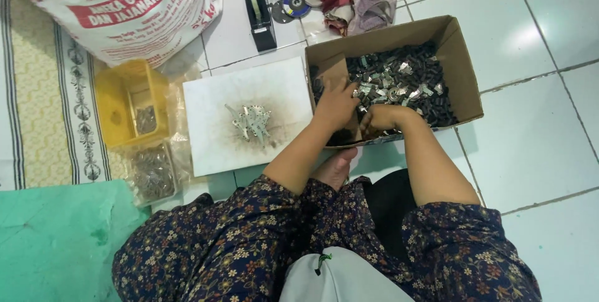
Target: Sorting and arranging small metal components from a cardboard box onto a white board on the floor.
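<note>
Floral-sleeved forearms reach forward into the cardboard box. Left hand rests fingers spread on the small metal parts. Right hand is curled; its contents cannot be determined. Parts lie just beyond both hands; right marginally nearer.

White, red-printed sack lies top left, perhaps slumped.

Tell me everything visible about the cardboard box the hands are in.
The cardboard box is brown and shallow, open at the top with flaps folded up, sitting slightly askew on the white tiled floor beside a white board. It holds a heap of small dark and shiny metal parts. The left hand and right hand both reach in at its near edge, fingers among the parts.
</note>
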